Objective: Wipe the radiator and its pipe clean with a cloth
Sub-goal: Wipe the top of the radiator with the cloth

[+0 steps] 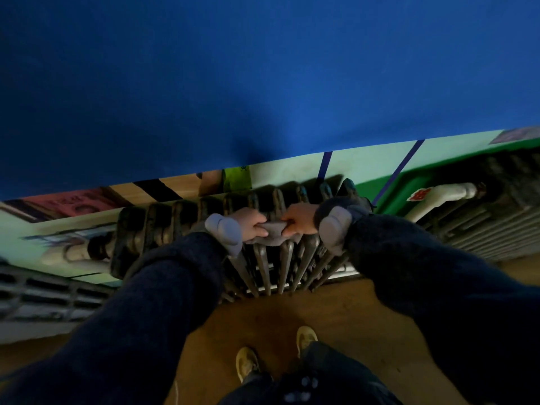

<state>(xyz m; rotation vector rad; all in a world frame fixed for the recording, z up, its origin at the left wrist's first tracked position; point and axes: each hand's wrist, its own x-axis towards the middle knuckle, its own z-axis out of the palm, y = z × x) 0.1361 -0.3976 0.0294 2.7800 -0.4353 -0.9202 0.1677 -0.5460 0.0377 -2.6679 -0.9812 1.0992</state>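
Wall: deep blue painted wall (263, 68) fills the far upper half, with a pale green band along its foot.
Floor: brown floor (292, 311) lies near, with two yellowish shoes (247, 362) planted on it.
Radiator: dark ribbed cast-iron radiator (163, 226) stands against the green band. Its long axis runs left to right and its ribs drop from the top edge toward the floor.
Pipe: pale round pipe (447, 194) leaves the radiator's right end and carries a red label (420, 194). A second pale pipe stub (73, 252) shows at the left end.
Cloth: small grey fabric cloth (271, 233) sits bunched on the rib tops, right of the radiator's middle, between the two hands.
Left hand: the left hand (252, 226) has its fingers curled, pinching the cloth's left edge.
Right hand: the right hand (301, 222) has its fingers curled round the cloth's right edge, close beside the left hand.
Turning relation: the cloth is held along the radiator's long axis and across the ribs. The labelled pipe lies well apart to the right, so the right hand is nearer to it, while most of the ribs lie to the left.
Step, as judged: the rib tops are being wiped, and the pipe looks not yet reached.
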